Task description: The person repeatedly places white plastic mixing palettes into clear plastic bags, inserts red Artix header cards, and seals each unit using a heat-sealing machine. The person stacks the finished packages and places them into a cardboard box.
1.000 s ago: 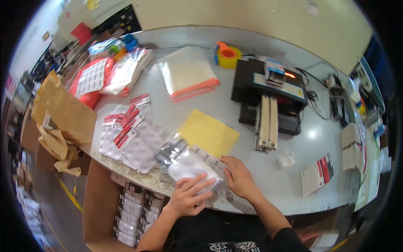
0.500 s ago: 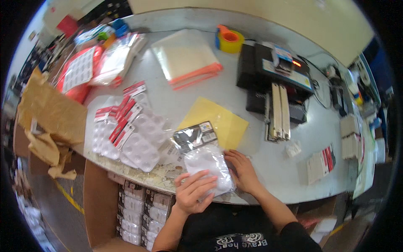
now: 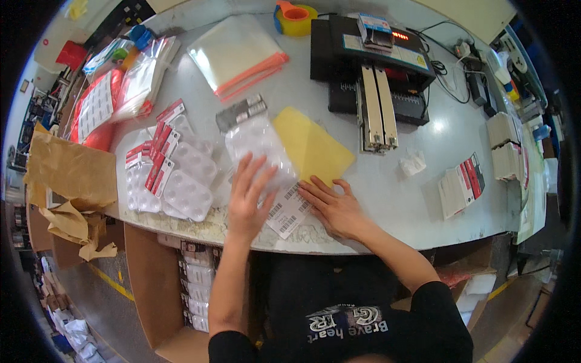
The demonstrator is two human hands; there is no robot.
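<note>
A white plastic palette with round wells (image 3: 257,140), in a clear bag with a dark header card, lies in the middle of the table. My left hand (image 3: 247,196) is over its near end, fingers spread and slightly blurred; whether they touch it I cannot tell. My right hand (image 3: 334,209) lies flat with fingers stretched, at the right edge of a white sheet of barcode labels (image 3: 284,219) and the near corner of a yellow sheet (image 3: 315,148). Part of the label sheet is hidden under the package and fingers.
More palettes with red cards (image 3: 189,196) lie at left, near brown paper (image 3: 72,166). Behind are clear bags (image 3: 233,51), a tape roll (image 3: 296,23) and a black machine (image 3: 369,54). A card stack (image 3: 454,192) stands right; a carton (image 3: 154,284) of packed goods sits below.
The bagged palette has moved away from me onto the table, out of my left hand's grasp. My left hand has opened; my right hand has come onto the label sheet, which now shows.
</note>
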